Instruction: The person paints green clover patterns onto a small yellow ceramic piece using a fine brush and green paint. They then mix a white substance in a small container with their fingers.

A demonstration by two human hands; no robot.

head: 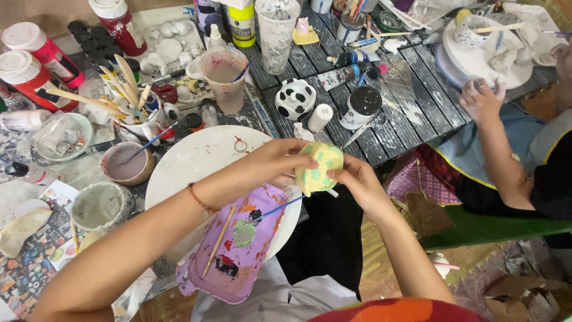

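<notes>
Far left, top: two red paint bottles (pixel 36 59) w/ white caps lying tilted, each w/ a dark label band. A third red bottle (pixel 119 24) w/ a white cap stands further right at the top edge. Below them, a clear bowl (pixel 62 136) and a cup of wooden sticks (pixel 128 89). Lower left: a small bowl of greyish paint (pixel 126 164) w/ a blue brush in it, then a grey-crusted bowl (pixel 102 206) on printed paper.

Centre-left: a clear plastic cup (pixel 224 77) w/ cloudy pinkish water. Behind it, a bottle w/ a yellow and black label (pixel 242 25) and a tall clear cup (pixel 277 33) smeared white. A big white round board (pixel 196 161) sits on the table, and a purple tray (pixel 238 250) used as a palette lies over its near edge, w/ red, green and black dabs and a wooden stick on it.

Centre: left hand (pixel 271 164) and right hand (pixel 354 182) both closed around a small yellow-green pot (pixel 319 167) w/ green spots, held up above the board's right edge, fingers of both touching it. A thin blue brush (pixel 280 209) shows just below the pot; which hand pinches it, can't tell.

Behind the hands: a white figure w/ black spots (pixel 295 98), a small white bottle (pixel 320 117), and a white jar w/ a black lid (pixel 361 107) on the dark slatted table (pixel 405 77).

Right: another person's hand (pixel 482 101) rests by a white round board (pixel 476 59) w/ a mug on it.
</notes>
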